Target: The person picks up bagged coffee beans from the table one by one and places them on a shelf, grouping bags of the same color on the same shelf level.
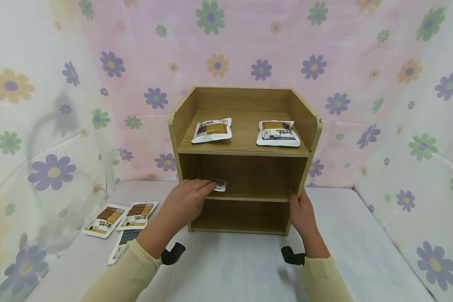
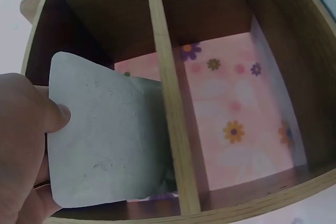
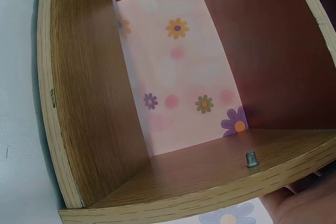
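Observation:
A wooden shelf unit (image 1: 243, 153) with three levels stands on the white surface. At the left of its middle level, my left hand (image 1: 186, 199) pinches a flat pouch (image 1: 220, 185). In the left wrist view, the thumb lies on the plain pale face of the pouch (image 2: 105, 135), which is partly inside the compartment. My right hand (image 1: 303, 214) grips the unit's right side panel near its front edge; in the right wrist view, part of the right hand (image 3: 310, 203) shows outside that panel, its fingers mostly hidden.
On the top level lie a left pouch (image 1: 212, 130) and a right pouch (image 1: 277, 134). Two brown-and-white pouches (image 1: 105, 220) and a dark-labelled pouch (image 1: 125, 243) lie left of the unit. A metal shelf pin (image 3: 252, 159) sticks out inside the side panel. Flowered cloth (image 1: 241, 50) hangs around.

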A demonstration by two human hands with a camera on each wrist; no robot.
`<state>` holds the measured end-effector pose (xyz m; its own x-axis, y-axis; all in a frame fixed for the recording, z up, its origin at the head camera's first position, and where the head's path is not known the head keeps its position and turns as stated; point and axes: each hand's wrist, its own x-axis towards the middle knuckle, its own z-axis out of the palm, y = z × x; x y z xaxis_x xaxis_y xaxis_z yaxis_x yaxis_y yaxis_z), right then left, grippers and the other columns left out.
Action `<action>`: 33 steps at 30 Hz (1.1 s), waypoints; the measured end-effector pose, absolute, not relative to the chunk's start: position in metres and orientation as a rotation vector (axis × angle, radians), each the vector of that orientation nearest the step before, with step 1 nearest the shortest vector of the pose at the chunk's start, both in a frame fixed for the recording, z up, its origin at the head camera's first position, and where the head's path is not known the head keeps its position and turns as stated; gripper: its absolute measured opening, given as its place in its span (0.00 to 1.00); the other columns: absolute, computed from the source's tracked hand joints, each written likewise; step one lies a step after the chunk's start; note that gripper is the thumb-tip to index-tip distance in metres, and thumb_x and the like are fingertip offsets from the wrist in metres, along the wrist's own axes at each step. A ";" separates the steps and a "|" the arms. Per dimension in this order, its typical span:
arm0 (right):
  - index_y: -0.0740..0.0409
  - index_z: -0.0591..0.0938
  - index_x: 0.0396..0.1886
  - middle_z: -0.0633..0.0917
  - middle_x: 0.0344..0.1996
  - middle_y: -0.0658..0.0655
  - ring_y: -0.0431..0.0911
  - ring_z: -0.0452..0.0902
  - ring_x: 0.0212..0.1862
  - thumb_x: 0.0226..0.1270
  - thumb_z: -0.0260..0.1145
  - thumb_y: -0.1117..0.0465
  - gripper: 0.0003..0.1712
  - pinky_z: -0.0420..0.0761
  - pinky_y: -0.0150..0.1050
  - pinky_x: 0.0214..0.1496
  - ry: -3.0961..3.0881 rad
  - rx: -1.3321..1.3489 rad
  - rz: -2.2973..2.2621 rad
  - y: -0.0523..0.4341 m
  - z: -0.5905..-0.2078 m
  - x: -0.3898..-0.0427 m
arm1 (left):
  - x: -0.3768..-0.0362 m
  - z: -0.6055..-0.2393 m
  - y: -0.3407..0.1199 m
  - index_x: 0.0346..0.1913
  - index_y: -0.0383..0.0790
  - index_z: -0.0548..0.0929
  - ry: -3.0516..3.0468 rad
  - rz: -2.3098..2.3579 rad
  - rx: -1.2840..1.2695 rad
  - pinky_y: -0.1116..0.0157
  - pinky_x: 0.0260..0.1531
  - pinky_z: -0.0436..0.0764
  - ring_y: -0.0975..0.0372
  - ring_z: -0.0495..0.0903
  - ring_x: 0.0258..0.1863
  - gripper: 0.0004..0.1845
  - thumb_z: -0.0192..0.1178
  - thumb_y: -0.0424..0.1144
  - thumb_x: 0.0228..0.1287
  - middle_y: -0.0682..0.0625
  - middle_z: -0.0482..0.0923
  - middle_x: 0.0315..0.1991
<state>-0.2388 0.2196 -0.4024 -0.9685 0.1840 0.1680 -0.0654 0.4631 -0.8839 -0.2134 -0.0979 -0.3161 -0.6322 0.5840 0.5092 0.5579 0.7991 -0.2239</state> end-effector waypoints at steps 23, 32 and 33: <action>0.50 0.53 0.77 0.69 0.68 0.66 0.66 0.70 0.64 0.77 0.37 0.39 0.36 0.73 0.67 0.60 -2.473 -0.104 1.493 0.218 -0.401 -0.237 | -0.234 -0.331 -0.093 0.61 0.42 0.78 -2.649 0.062 -0.824 0.58 0.62 0.76 0.55 0.78 0.59 0.20 0.55 0.28 0.67 0.48 0.79 0.59; 0.49 0.52 0.77 0.68 0.68 0.66 0.66 0.71 0.64 0.77 0.37 0.39 0.35 0.73 0.67 0.59 -2.475 -0.087 1.476 0.218 -0.402 -0.238 | -0.243 -0.336 -0.093 0.60 0.42 0.79 -2.646 0.041 -0.826 0.59 0.58 0.79 0.55 0.80 0.57 0.20 0.55 0.27 0.66 0.48 0.80 0.57; 0.49 0.52 0.77 0.68 0.68 0.66 0.66 0.70 0.64 0.77 0.37 0.39 0.35 0.73 0.67 0.59 -2.474 -0.084 1.471 0.218 -0.403 -0.238 | -0.244 -0.336 -0.093 0.60 0.42 0.79 -2.652 0.037 -0.822 0.59 0.58 0.79 0.55 0.80 0.57 0.20 0.55 0.27 0.66 0.48 0.80 0.57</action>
